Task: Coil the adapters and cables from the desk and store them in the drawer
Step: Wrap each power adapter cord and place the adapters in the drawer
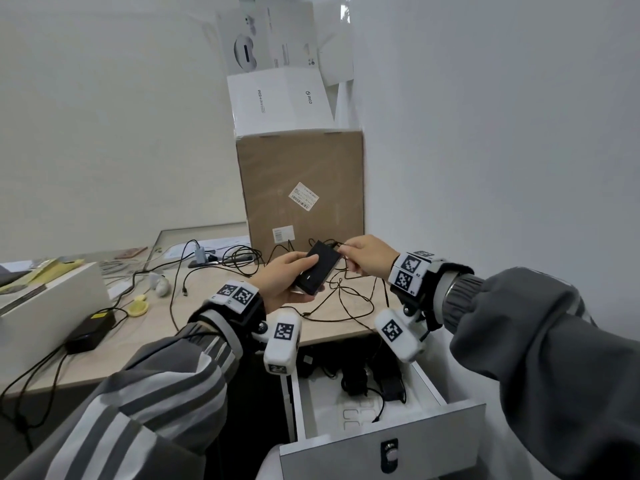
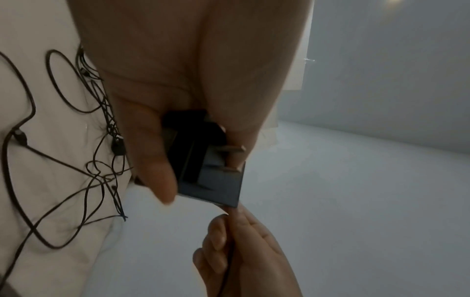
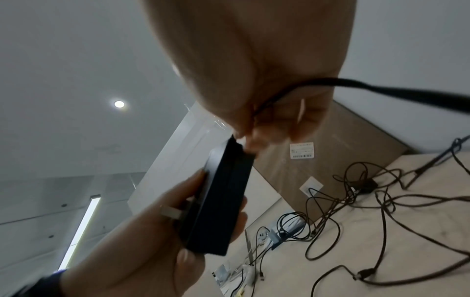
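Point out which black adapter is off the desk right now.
The flat black adapter gripped in the left hand, with the right hand pinching its cable. The other black adapter lies on the desk at the left.

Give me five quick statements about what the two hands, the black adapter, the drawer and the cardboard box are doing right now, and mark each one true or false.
1. The left hand holds the black adapter above the desk. True.
2. The right hand rests flat on the desk, holding nothing. False: it pinches the thin black cable at the adapter's far end.
3. The drawer under the desk is pulled open and already holds black adapters and cables. True.
4. The brown cardboard box lies inside the drawer. False: it stands on the desk against the wall.
5. The desk has no more cables on it. False: loose black cables lie tangled there.
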Available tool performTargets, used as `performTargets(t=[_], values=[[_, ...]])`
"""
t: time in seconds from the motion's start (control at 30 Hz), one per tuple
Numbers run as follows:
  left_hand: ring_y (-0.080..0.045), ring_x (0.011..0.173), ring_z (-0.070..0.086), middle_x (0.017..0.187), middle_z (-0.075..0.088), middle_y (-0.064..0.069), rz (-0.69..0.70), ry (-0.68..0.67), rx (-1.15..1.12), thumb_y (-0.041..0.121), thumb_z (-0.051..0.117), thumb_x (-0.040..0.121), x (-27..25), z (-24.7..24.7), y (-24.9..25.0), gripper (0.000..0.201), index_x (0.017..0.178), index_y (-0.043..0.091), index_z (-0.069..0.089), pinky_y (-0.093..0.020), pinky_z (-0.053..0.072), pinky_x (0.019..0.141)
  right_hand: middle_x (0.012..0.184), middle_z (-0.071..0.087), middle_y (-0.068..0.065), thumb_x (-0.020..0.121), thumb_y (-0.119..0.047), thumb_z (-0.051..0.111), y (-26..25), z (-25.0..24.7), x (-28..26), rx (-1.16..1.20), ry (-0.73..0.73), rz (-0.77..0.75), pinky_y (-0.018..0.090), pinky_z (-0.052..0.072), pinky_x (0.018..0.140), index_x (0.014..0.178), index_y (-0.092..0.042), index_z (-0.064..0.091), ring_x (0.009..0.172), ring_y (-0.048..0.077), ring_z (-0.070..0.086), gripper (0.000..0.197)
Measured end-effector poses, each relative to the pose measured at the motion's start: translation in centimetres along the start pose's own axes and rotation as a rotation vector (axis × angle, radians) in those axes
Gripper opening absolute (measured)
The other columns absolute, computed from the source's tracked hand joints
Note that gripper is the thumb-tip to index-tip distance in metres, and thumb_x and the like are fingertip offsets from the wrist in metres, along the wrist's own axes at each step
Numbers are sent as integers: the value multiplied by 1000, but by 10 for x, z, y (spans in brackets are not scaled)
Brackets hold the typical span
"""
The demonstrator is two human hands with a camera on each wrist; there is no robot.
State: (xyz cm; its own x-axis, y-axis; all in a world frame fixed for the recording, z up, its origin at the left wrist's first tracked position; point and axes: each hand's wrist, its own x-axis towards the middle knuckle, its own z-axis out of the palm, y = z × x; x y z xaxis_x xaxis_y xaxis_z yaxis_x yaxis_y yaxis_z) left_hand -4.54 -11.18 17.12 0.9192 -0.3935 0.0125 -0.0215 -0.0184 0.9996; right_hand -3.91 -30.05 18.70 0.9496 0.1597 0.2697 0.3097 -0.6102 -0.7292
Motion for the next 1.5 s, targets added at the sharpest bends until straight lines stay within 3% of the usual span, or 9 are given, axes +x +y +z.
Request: performTargets(t=[0.17, 0.3, 0.47, 0.6, 0.73, 0.87, 1.1, 1.2, 1.5], values=[[-29, 102, 65, 105, 63, -11, -34, -8, -337, 48, 53, 93, 2, 3, -6, 46, 115, 8, 58, -24, 56, 60, 57, 50, 0, 97, -17, 39, 7, -3, 2, -78, 142, 42, 26, 32, 51, 83, -8, 63, 48, 13, 41, 29], [-21, 94, 65, 108, 60, -12, 81, -96, -273, 20, 63, 91, 1, 12, -12, 36, 122, 5, 53, -22, 55, 67, 56, 51, 0, 97, -16, 38, 15, -5, 2, -30, 139, 77, 23, 31, 46, 82, -9, 62, 44, 11, 41, 28], [-23, 92, 64, 109, 61, -15, 114, 77, -79, 10, 65, 90, 7, 15, -18, 35, 120, 4, 50, -21, 49, 57, 56, 50, -1, 101, -24, 40, 25, -6, -1, -21, 23, 66, 19, 31, 41, 88, -11, 60, 37, 5, 38, 27], [-17, 82, 64, 105, 62, -17, 186, 155, -355, 10, 57, 94, 9, 5, -11, 22, 114, 1, 53, -17, 45, 47, 55, 45, -3, 97, -34, 48, 39, -16, -9, 149, -83, 39, 19, 32, 47, 93, -10, 69, 46, 8, 37, 32], [-17, 79, 61, 108, 59, -17, 181, 372, -542, 13, 57, 94, 17, -17, 2, 32, 120, -2, 49, -15, 46, 45, 57, 43, -1, 99, -33, 46, 41, -19, -15, 315, 33, -68, 20, 38, 58, 84, -11, 67, 51, 8, 40, 34], [-20, 74, 59, 105, 59, -18, 167, 504, -580, 12, 60, 93, 20, -23, 5, 21, 110, 1, 53, -14, 44, 42, 59, 43, -2, 102, -26, 37, 30, -11, -15, 412, 7, -71, 20, 39, 57, 100, -10, 65, 54, 10, 39, 33], [-14, 71, 62, 101, 59, -14, 242, 277, -781, 23, 54, 96, 9, -10, 17, 35, 122, 0, 51, -14, 48, 49, 55, 40, -4, 101, -22, 41, 29, 29, -19, 163, -412, -2, 19, 29, 47, 110, -12, 66, 47, 9, 34, 28], [-12, 64, 63, 97, 61, -13, 203, 116, -690, 29, 53, 96, 0, 4, 22, 46, 131, 0, 47, -15, 50, 50, 56, 38, -3, 100, -24, 44, 33, 39, -20, 127, -389, 13, 21, 26, 48, 108, -12, 69, 46, 9, 30, 28], [-17, 55, 57, 72, 62, -6, -35, -146, -85, 45, 51, 92, -25, 29, 18, 34, 99, 11, 54, -23, 41, 52, 54, 46, -2, 91, -17, 60, 17, 19, -13, 55, -188, -26, 22, 32, 48, 60, -19, 57, 39, 3, 39, 31]])
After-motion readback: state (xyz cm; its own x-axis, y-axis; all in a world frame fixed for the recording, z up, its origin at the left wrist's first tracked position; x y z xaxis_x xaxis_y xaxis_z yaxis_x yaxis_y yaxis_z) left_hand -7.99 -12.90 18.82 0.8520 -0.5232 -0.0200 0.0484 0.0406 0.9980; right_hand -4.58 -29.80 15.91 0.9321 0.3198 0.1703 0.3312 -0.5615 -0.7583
